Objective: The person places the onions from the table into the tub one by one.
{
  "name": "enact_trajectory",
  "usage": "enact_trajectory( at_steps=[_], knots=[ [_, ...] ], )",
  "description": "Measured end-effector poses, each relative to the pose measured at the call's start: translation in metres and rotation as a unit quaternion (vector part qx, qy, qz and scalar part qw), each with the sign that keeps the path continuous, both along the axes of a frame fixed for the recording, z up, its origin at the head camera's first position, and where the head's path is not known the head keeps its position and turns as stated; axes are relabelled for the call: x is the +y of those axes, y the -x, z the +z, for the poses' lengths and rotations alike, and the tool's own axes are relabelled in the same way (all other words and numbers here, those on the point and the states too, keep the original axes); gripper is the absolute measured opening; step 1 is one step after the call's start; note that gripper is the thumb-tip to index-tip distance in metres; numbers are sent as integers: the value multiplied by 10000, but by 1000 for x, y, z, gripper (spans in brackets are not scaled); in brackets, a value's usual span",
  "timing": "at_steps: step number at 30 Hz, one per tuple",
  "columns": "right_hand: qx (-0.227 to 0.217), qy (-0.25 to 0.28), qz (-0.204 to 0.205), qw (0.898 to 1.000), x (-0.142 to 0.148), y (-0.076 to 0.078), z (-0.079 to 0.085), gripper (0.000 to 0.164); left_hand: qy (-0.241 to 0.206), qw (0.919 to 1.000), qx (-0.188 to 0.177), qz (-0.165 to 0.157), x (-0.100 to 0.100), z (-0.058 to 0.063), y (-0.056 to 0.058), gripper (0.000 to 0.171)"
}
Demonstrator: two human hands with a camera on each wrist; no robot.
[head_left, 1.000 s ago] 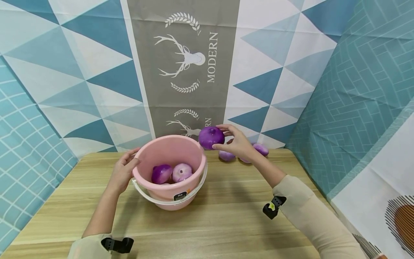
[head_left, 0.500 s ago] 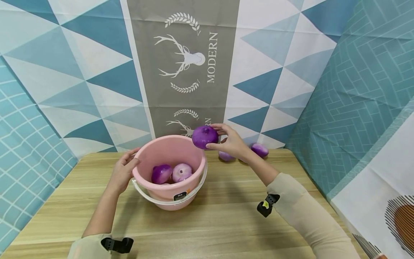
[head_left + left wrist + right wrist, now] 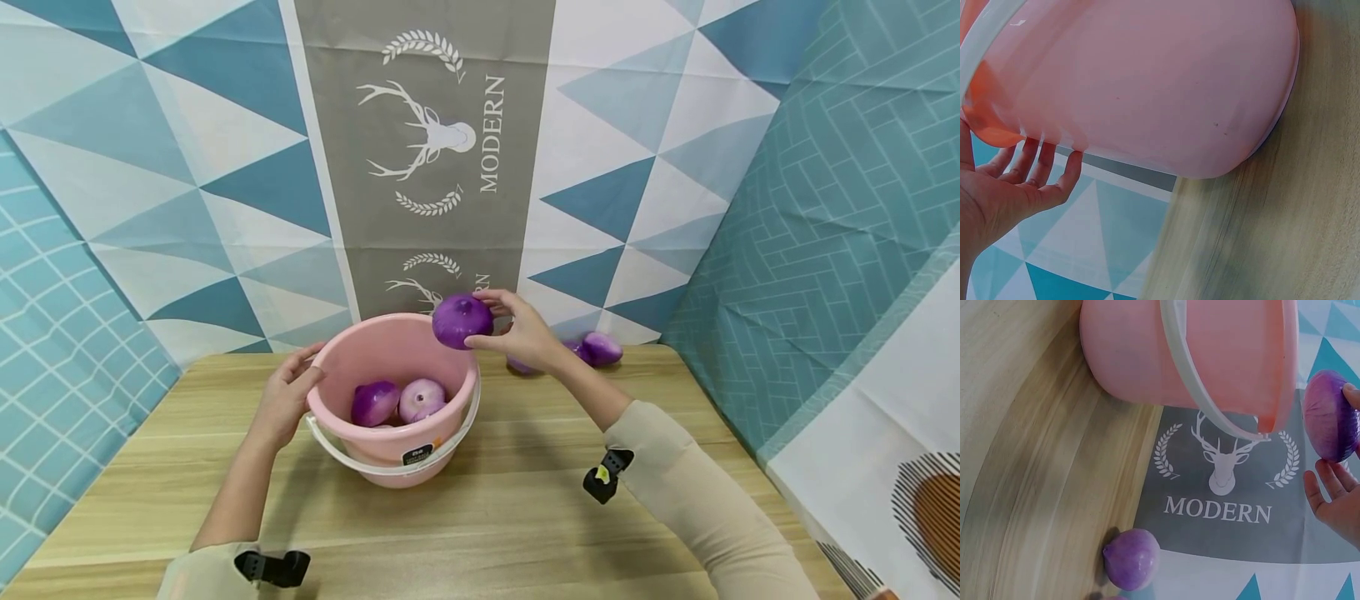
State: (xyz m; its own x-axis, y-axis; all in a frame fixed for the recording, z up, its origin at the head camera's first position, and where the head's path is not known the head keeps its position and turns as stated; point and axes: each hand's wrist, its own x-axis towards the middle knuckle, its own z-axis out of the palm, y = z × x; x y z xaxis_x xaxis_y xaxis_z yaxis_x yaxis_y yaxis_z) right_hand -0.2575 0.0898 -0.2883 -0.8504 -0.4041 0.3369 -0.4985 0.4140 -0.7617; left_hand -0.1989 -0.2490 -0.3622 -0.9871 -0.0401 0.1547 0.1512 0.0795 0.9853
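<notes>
A pink bucket (image 3: 372,448) stands on the wooden table, its white handle (image 3: 356,463) hanging down in front. My left hand (image 3: 283,398) holds the bucket's left rim; in the left wrist view its fingertips (image 3: 1074,164) touch the outer wall. Over the bucket's right rim, my right hand (image 3: 527,335) grips a purple onion (image 3: 456,322) between thumb and fingers. Inside the bucket lie a dark purple onion (image 3: 374,403) and a paler onion (image 3: 422,400), with part of something more beneath them.
More purple onions (image 3: 603,348) lie at the table's back edge, right of the bucket, partly hidden behind my right arm. One onion (image 3: 1133,559) there shows fully in the right wrist view. Patterned cloth (image 3: 442,217) hangs directly behind the table (image 3: 480,525).
My right hand has moved left with the onion, from beside the bucket's right rim to just over it. The left hand and the bucket have stayed in place.
</notes>
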Motion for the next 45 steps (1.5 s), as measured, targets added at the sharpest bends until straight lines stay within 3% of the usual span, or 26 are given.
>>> enact_trajectory(
  at_steps=[14,26,45],
  knots=[
    [-10,60,112,9999,-16,0,-3,66,-53,10000,47,-31,0,0,0,40],
    [-386,269,353,9983,-30,-2,-6,66,-38,10000,31,-43,-2,-2,-1,44],
    [-265,285,465,9982,-49,-3,-14,67,-28,10000,32,-25,-1,-1,1,44]
  ],
)
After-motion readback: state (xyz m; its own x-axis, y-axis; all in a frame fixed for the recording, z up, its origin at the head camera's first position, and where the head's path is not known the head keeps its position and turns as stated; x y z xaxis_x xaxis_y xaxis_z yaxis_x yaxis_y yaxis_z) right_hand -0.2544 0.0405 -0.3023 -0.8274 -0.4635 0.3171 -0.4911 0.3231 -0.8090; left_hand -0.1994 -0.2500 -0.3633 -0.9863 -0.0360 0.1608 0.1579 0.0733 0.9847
